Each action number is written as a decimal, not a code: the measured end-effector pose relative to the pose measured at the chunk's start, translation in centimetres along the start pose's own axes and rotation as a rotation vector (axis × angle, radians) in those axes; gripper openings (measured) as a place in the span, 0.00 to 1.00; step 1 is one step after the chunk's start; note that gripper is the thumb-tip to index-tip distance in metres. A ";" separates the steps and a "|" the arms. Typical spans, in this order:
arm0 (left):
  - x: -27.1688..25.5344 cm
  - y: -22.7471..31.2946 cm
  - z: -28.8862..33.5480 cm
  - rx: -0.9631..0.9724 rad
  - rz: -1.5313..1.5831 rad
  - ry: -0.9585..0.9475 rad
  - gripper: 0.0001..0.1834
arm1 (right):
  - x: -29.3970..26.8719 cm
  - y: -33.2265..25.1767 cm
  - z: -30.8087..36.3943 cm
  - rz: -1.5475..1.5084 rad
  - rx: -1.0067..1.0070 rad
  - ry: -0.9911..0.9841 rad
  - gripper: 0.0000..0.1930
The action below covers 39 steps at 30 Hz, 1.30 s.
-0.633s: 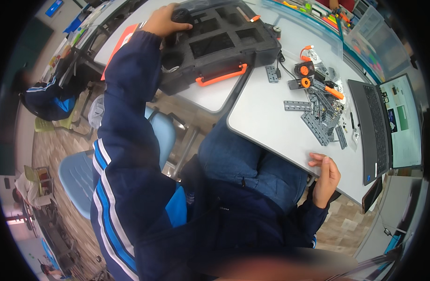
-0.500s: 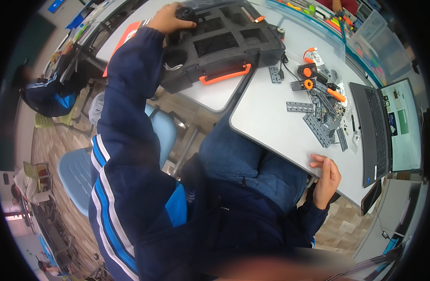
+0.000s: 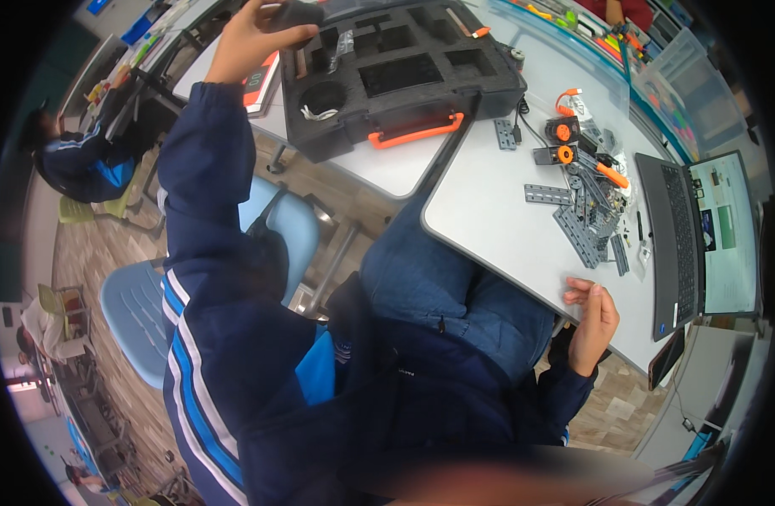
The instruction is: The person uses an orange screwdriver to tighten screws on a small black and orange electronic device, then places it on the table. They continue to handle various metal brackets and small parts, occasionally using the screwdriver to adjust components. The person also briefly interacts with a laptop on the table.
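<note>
My left hand is up at the far left, its thumb and fingers closed round a dark, blocky object whose kind I cannot make out. It hangs beside the far left corner of an open black case with cut-out foam and an orange handle. In the foam's round hollow lies a white cable; a small clear bag shows farther back. My right hand rests at the table's near edge, fingers loosely bent and apart from the thumb, holding nothing.
On the white table lie grey perforated beams, an orange-handled screwdriver and black-and-orange motor-like parts. An open laptop stands right, a phone at the edge beyond. A blue chair is left; another person sits farther off.
My left hand has lifted the dark object out of the case and moved it left and away, baring the round hollow and small clear bag. My right hand stays nearly still.
</note>
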<state>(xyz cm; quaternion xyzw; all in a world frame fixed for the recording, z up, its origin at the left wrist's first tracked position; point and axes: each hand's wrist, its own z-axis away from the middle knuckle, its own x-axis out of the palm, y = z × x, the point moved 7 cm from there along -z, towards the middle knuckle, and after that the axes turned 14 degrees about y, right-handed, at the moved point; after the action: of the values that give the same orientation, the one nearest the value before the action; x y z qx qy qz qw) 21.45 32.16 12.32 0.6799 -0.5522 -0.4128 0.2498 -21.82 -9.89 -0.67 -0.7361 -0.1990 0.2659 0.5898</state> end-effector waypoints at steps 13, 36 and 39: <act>-6.9 -12.4 0.7 0.056 -0.668 0.124 0.35 | 0.3 0.2 -0.2 0.014 0.019 -0.003 0.20; 3.2 1.7 7.2 0.368 -0.475 -0.736 0.10 | 0.4 -0.1 0.1 0.026 -0.002 0.001 0.19; 3.5 1.5 7.0 0.379 -0.427 -0.656 0.06 | 0.4 -0.1 0.1 0.022 -0.008 -0.007 0.19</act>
<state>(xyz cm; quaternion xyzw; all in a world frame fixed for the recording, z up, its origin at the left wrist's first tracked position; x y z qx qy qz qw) 14.96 29.25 8.83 0.6456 -0.5154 -0.5407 -0.1588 -21.55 -9.55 -0.68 -0.7395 -0.1940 0.2742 0.5834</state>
